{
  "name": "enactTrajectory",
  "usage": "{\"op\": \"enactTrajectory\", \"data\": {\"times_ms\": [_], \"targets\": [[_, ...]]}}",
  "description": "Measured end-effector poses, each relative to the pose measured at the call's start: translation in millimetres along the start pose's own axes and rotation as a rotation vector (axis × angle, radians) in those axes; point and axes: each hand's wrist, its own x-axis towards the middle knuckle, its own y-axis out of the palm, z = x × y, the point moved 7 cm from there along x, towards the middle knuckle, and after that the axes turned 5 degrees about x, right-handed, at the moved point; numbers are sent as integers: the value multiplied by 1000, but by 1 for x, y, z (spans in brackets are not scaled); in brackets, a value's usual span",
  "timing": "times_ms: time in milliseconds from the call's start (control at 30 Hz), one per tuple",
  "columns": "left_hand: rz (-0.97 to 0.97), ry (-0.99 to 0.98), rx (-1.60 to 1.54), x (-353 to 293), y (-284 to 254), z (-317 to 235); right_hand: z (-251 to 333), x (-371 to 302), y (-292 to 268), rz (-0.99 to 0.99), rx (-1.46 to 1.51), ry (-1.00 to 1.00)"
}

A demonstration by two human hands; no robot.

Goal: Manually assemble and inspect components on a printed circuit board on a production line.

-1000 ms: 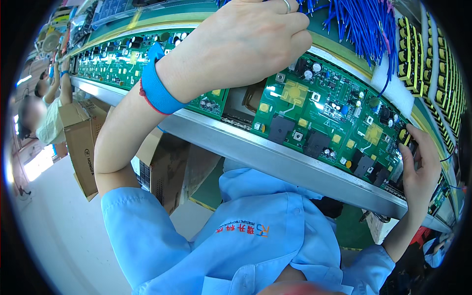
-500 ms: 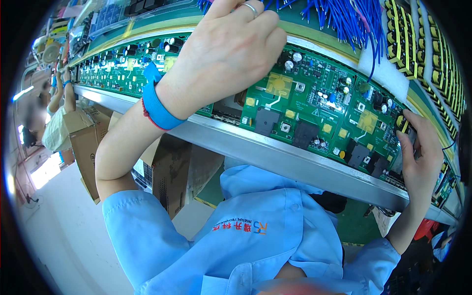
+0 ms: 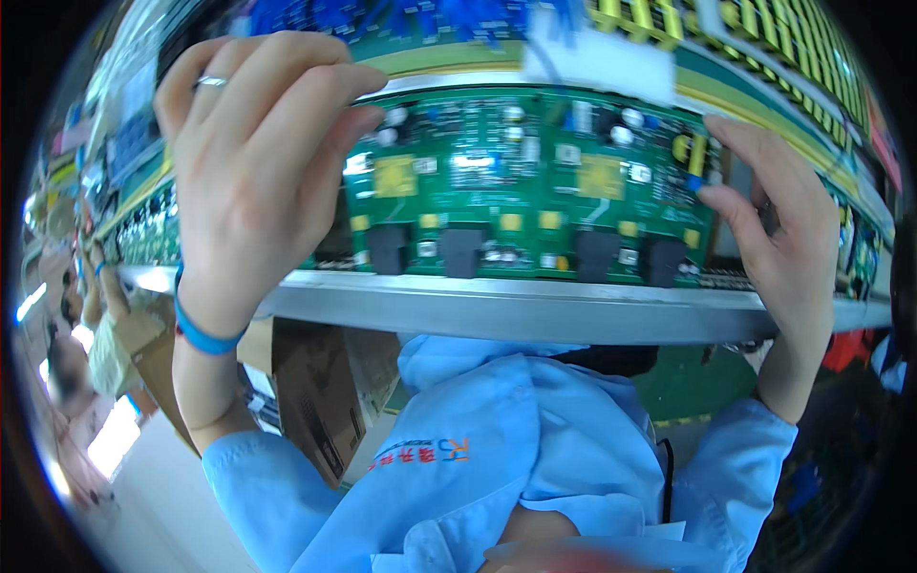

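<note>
A green circuit board (image 3: pixel 497 177) with black blocks, yellow pads and small white and black parts lies along a metal rail (image 3: pixel 535 310). My left hand (image 3: pixel 258 143), with a ring and a blue wrist strap (image 3: pixel 205 329), hovers over the board's left end. Its fingers are bent, the thumb and index tips apart by the upper left corner, and nothing shows between them. My right hand (image 3: pixel 778 205) has thumb and index finger against the board's right edge, beside a yellow-and-black coil part (image 3: pixel 690 153). Motion smears the picture somewhat.
Blue wires (image 3: pixel 411 19) lie behind the rail, beside white foam (image 3: pixel 602 62). Rows of yellow-and-black coil parts (image 3: pixel 802 48) stand at the far right. More boards (image 3: pixel 143 229) run along the rail at left. Cardboard boxes (image 3: pixel 315 392) stand below; another person (image 3: pixel 115 353) is at far left.
My left hand has drawn back leftward and lower from above the board to its left end. The right hand stays at the right edge. The whole view has turned and shifted.
</note>
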Motion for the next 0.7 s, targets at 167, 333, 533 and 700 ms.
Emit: {"op": "enactTrajectory", "data": {"times_ms": [167,333,533,700], "targets": [[-39,72,-112,68,0,-65,8,-18,-11,-61,5,-204],[-12,209,-187,106,24,-107,4,-39,6,-8,85,-181],[179,186,-210,126,47,-117,4,-54,10,-138,-23,-284],[263,217,-262,136,46,-118,4,-65,16,-264,-113,-347]]}}
